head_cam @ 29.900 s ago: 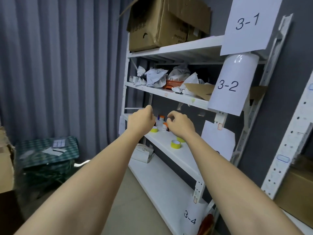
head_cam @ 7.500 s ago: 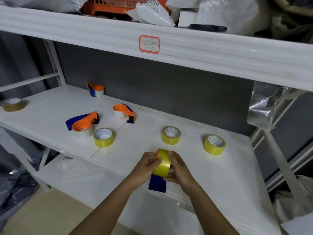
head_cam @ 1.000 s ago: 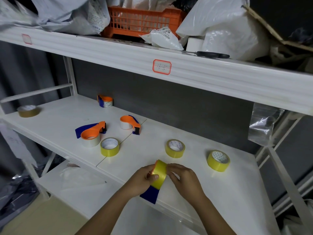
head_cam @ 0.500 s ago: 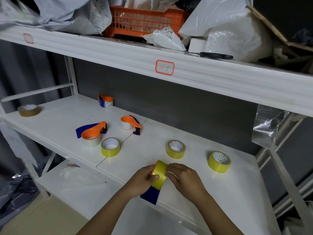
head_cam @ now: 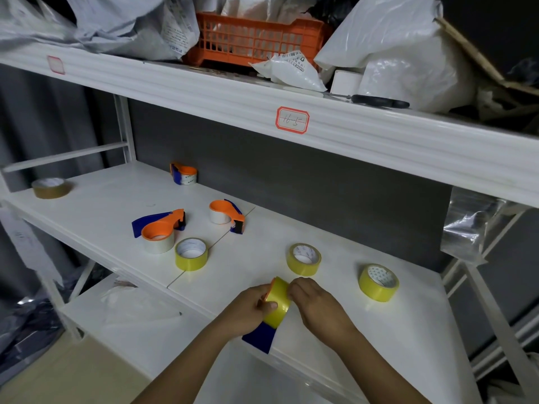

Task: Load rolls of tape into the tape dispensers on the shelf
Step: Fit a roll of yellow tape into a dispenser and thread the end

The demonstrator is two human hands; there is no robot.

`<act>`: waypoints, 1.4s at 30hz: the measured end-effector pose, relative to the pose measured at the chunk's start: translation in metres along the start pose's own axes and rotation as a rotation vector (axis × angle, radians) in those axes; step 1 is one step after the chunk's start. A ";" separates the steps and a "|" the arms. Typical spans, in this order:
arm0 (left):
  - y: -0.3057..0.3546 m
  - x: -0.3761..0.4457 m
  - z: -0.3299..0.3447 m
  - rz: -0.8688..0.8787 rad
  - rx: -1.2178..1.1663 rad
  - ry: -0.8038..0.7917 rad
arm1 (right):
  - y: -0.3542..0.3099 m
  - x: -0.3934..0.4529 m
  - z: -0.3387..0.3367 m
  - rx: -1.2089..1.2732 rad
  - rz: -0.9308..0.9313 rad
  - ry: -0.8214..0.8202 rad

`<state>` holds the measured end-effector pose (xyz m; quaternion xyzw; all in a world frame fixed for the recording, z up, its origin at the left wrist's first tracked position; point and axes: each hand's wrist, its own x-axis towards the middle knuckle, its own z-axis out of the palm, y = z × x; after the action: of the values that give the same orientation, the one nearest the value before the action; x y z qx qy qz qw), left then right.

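The left hand [head_cam: 248, 312] grips the yellow tape roll [head_cam: 278, 303] with its dispenser [head_cam: 259, 336]. The right hand [head_cam: 318, 306], fingers curled, pinches the roll's far side above the shelf [head_cam: 364, 330].

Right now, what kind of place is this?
Probably a stockroom or packing store: white metal shelving with a handwritten bin label, mailer bags and an orange crate above, loose tape rolls and dispensers below.

Orange basket [head_cam: 256, 39], white bags [head_cam: 402, 51], black-handled scissors [head_cam: 376, 100] on upper shelf [head_cam: 204, 86].
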<state>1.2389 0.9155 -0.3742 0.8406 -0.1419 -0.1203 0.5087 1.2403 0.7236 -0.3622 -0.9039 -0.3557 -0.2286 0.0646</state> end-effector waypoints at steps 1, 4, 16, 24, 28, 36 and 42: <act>0.001 0.000 0.000 -0.001 0.006 -0.001 | 0.000 0.001 0.000 0.001 0.003 -0.001; 0.002 0.000 -0.001 -0.002 0.018 -0.001 | -0.001 0.004 -0.001 -0.003 0.013 -0.017; 0.008 -0.001 -0.005 -0.026 0.076 -0.045 | 0.006 0.018 -0.011 0.164 0.096 -0.190; 0.012 -0.007 -0.010 -0.056 0.093 -0.062 | -0.002 0.032 -0.021 0.264 0.144 -0.338; 0.012 -0.007 -0.012 -0.150 -0.001 -0.095 | -0.001 0.031 -0.018 0.421 0.251 -0.386; 0.017 -0.010 -0.007 -0.235 -0.042 -0.120 | -0.006 0.037 -0.015 0.569 0.327 -0.466; 0.015 -0.014 -0.010 -0.232 -0.073 -0.136 | -0.004 0.037 -0.015 0.759 0.472 -0.469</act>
<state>1.2276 0.9225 -0.3555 0.8221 -0.0732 -0.2401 0.5110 1.2560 0.7447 -0.3323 -0.8994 -0.2046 0.1469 0.3572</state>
